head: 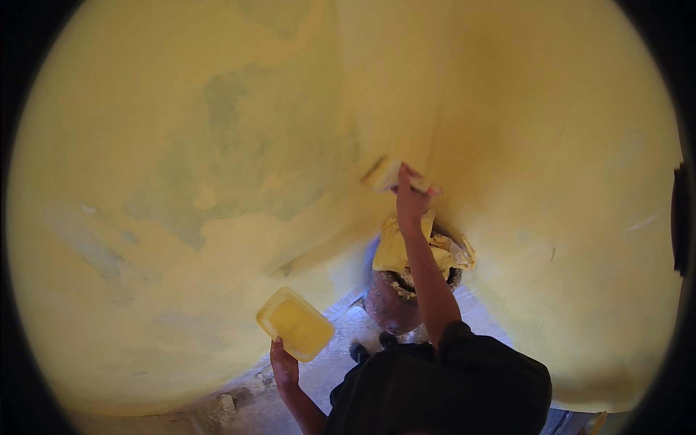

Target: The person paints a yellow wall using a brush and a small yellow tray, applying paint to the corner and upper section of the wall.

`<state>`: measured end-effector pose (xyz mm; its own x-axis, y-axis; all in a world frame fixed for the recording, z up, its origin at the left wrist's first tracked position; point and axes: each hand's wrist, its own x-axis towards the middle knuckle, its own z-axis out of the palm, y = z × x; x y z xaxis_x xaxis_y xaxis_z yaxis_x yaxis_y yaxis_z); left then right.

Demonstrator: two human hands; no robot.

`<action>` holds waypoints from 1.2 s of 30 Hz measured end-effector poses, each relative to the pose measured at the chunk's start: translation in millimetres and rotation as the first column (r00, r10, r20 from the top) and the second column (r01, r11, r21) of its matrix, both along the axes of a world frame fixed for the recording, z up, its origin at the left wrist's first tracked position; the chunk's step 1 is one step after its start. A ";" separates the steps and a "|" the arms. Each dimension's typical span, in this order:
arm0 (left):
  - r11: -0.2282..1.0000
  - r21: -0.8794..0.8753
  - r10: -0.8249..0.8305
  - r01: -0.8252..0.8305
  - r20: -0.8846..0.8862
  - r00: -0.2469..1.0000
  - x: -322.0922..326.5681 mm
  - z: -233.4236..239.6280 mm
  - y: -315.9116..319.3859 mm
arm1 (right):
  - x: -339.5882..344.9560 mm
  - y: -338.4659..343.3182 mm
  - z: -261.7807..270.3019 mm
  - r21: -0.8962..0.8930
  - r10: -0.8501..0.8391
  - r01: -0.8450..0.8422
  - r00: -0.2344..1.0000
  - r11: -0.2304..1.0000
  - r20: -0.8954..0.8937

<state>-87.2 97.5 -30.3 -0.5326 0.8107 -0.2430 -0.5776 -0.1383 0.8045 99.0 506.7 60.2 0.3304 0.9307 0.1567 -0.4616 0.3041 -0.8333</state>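
Observation:
My right hand (411, 187) is shut on a wide paintbrush (383, 171), somewhat blurred, whose bristle end points left close to the yellow wall (326, 136) near its corner. Lower left, my left hand (284, 361) grips the near edge of a shallow rectangular tub (294, 324) with yellow paint in it. Under my right forearm stands a rounded reddish vessel (394, 307) with a dark, crusted rim. Crumpled yellow sheeting (392, 247) lies over its far part.
Walls with uneven yellow and greenish-grey patches rise on both sides. The floor (315, 386) is dusty and stained, with a pale lump of debris (227, 403) by the left wall. My dark shoes (359, 352) stand just before the vessel. A dark object (679, 220) shows at the far right.

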 end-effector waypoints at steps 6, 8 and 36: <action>1.000 -0.017 -0.010 0.011 0.027 1.000 -4.7 8.4 1.0 | -4.5 -19.7 183.6 0.311 0.141 -0.108 0.986 0.944 -0.085; 1.000 -0.027 -0.006 0.008 0.042 0.999 -0.9 7.9 -2.0 | -9.5 -15.3 159.4 0.244 0.086 -0.060 0.992 0.968 -0.097; 0.994 0.007 -0.106 0.106 0.066 0.992 20.3 26.3 12.3 | 1.9 -19.1 -76.8 -0.189 -0.085 0.059 0.988 0.980 -0.133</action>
